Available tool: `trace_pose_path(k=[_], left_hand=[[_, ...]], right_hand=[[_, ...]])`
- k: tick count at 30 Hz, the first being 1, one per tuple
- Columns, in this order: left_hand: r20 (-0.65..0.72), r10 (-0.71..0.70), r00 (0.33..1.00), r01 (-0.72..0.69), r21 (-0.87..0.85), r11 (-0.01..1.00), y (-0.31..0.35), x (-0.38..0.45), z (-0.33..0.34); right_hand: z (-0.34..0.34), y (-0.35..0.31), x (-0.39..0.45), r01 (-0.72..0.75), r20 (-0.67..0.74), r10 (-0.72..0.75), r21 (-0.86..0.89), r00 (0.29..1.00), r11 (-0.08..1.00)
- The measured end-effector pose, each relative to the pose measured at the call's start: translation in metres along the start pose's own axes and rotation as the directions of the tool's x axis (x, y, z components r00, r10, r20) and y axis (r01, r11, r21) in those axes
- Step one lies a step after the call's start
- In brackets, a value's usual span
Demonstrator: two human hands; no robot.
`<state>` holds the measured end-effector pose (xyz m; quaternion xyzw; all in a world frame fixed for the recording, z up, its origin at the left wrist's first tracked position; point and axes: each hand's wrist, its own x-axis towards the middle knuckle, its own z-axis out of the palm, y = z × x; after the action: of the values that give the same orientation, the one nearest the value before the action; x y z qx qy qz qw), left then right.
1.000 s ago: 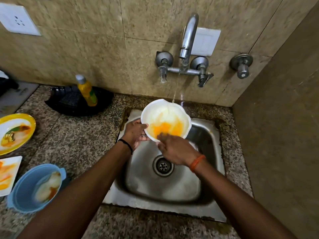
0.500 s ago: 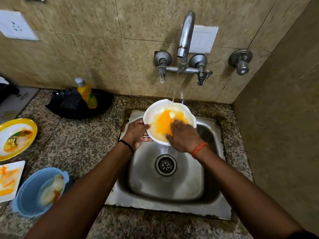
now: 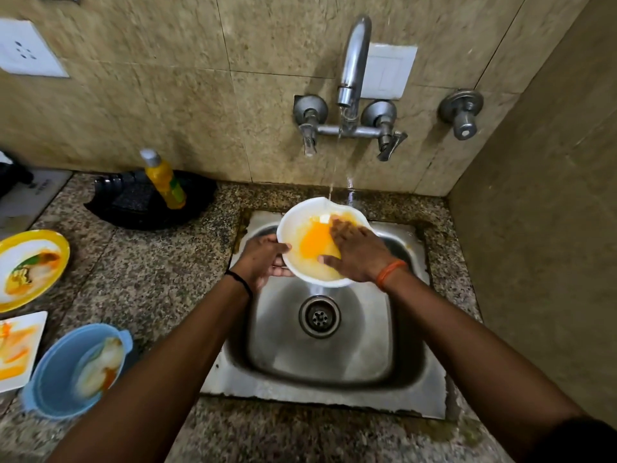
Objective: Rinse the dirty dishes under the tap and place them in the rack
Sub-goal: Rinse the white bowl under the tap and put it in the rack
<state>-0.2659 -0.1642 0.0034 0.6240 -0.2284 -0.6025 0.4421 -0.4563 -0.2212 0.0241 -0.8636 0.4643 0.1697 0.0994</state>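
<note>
A white bowl smeared with orange-yellow sauce is held over the steel sink, tilted toward me. My left hand grips its left rim. Flat inside the bowl, fingers spread, lies my right hand, resting on the sauce. A thin stream of water runs from the tap onto the bowl's far rim. More dirty dishes wait on the left counter: a yellow-rimmed plate, a white square plate and a blue bowl with food residue.
A yellow soap bottle stands on a black rack-like tray at the back of the granite counter. A wall rises close on the right of the sink. The sink drain lies below the bowl.
My right hand has slid from the bowl's near rim up across the inside to its far side. The bowl has tilted more toward me under the stream.
</note>
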Motion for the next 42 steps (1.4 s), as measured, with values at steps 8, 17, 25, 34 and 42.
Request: trace_pose_path(k=[8,17,25,34,42], left_hand=[[-0.064,0.003,0.998,-0.002,0.016,1.0,0.001,0.002,-0.015],[-0.047,0.043,0.998,-0.044,-0.016,0.999,-0.005,-0.004,-0.009],[-0.1,0.041,0.994,-0.045,-0.044,0.998,-0.012,-0.004,-0.019],[-0.066,0.039,0.997,-0.04,-0.016,0.999,-0.009,-0.006,-0.007],[-0.07,-0.013,0.997,0.006,-0.089,0.996,-0.003,-0.005,-0.019]], right_hand=[[-0.005,-0.047,-0.057,0.231,0.04,-0.258,0.328,0.965,0.916],[-0.001,-0.019,-0.015,0.005,-0.028,-0.003,0.078,1.0,0.997],[0.014,-0.057,-0.055,0.256,-0.016,-0.261,0.243,0.965,0.935],[0.007,-0.008,-0.007,0.042,-0.103,-0.036,0.057,0.994,0.997],[-0.003,-0.022,-0.06,0.164,-0.182,-0.103,0.359,0.978,0.919]])
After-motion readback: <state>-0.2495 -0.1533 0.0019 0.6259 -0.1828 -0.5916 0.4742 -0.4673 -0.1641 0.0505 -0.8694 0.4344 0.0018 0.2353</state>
